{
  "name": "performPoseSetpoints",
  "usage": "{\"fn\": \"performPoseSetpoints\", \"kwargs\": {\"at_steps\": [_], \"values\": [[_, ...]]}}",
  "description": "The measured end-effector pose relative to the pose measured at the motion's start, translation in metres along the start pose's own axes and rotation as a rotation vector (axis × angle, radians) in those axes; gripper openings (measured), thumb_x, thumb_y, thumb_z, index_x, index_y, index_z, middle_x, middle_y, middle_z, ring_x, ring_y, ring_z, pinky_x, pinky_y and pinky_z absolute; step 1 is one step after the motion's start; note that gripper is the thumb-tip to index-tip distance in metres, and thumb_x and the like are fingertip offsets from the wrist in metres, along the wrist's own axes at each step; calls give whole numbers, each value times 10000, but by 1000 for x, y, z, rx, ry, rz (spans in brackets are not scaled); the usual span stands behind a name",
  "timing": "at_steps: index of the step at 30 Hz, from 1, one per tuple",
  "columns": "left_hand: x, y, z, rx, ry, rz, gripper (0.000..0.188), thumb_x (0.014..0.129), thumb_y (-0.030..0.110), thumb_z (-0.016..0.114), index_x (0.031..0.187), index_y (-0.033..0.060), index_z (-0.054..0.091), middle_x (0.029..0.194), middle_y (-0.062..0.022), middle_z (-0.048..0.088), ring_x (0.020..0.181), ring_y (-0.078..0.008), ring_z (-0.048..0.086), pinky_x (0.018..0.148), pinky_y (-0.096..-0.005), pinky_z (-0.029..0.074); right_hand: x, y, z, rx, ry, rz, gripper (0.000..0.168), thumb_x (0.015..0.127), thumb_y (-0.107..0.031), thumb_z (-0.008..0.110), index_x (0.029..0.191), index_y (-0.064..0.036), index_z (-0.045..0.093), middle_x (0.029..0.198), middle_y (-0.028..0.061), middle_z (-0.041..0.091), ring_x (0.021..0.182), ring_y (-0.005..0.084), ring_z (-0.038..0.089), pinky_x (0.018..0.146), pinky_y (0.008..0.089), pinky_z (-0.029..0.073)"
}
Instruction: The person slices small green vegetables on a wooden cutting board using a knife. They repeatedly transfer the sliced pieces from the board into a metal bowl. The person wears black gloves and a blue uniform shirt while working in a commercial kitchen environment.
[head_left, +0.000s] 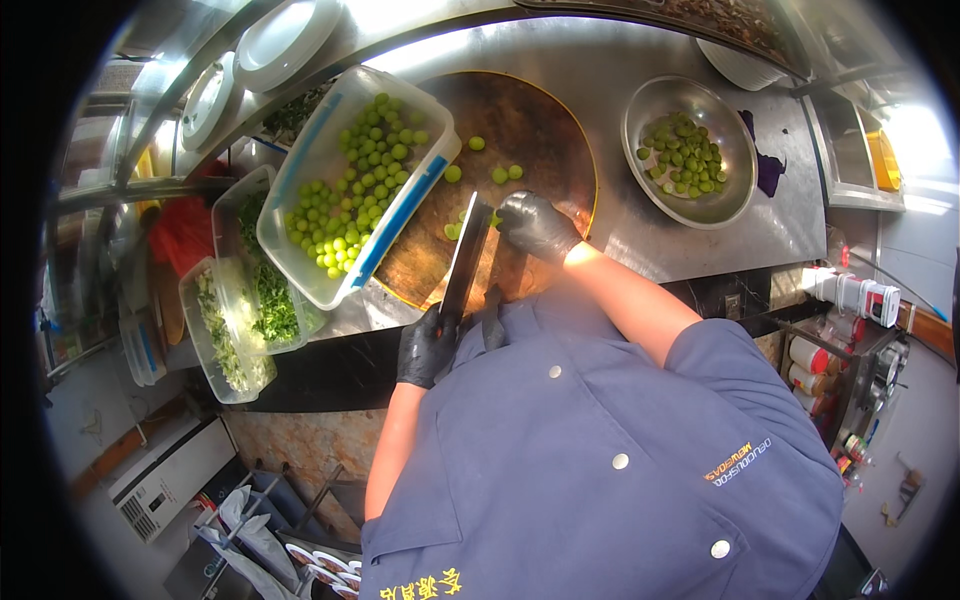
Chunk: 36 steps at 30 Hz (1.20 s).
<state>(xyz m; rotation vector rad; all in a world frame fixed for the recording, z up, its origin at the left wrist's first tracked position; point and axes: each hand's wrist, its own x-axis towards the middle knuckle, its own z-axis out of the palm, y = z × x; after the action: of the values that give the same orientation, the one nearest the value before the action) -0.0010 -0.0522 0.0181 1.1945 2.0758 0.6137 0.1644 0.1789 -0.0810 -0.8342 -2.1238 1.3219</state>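
Note:
My left hand, in a black glove, grips a kitchen knife whose broad blade points up over a round wooden chopping board. Right of the blade, my right hand, also gloved in black, has its fingers curled at a green fruit piece. Cut pieces lie left of the blade, partly hidden by it. Several whole round green fruits rest farther back on the board. A clear plastic container full of such fruit overlaps the board's left side. A steel bowl at right holds green pieces.
Two clear tubs at left hold chopped greens and pale chopped vegetables. White plates stand on the upper-left shelf. A dark purple cloth lies beside the bowl, below stacked plates. A tray overhangs the top right.

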Motion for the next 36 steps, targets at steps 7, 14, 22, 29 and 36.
{"fn": "performPoseSetpoints", "kwargs": {"at_steps": [7, 14, 22, 29, 36], "values": [[20, -12, 24, -6, -12, 55, 132, 920, 171, 645, 1007, 75, 673, 795, -202, 673, 718, -395, 678, 616, -441, 521, -4, 3, 2, 45, -59, 81, 133, 762, -40, 671, 894, -28, 655, 871, 166, 639, 830, 349, 607, 754, 437, 492], [-2, -18, 14, 55, 232, 144, 111, 919, 151, 642, 994, 75, 673, 682, -169, 621, 600, -367, 641, 543, -451, 491, 40, 19, -11, -73, 154, -155, 255, 766, -76, 649, 998, -108, 749, 953, 130, 685, 923, 349, 652, 803, 457, 539], [-2, -12, 11, 137, -55, 50, 212, 954, 315, 620, 1012, 114, 657, 769, -198, 681, 700, -408, 674, 594, -500, 519, 81, -32, -44, -533, -234, -174, 97, 680, -84, 673, 772, -81, 706, 838, 170, 677, 799, 377, 667, 704, 462, 532], [1, -19, 12, 3, -33, -69, 224, 928, 274, 626, 1040, 96, 703, 854, -228, 689, 820, -406, 696, 677, -446, 550, 80, 1, -17, -431, -167, -160, 91, 776, -91, 659, 842, -29, 669, 826, 193, 661, 758, 355, 638, 689, 402, 522], [2, -34, 21, -139, 8, -55, 206, 927, 213, 634, 1073, 80, 694, 830, -216, 690, 789, -367, 715, 663, -419, 546, 60, 2, -12, -156, 61, 26, 147, 851, -152, 655, 901, -17, 632, 836, 146, 646, 799, 315, 643, 743, 412, 515]]}}
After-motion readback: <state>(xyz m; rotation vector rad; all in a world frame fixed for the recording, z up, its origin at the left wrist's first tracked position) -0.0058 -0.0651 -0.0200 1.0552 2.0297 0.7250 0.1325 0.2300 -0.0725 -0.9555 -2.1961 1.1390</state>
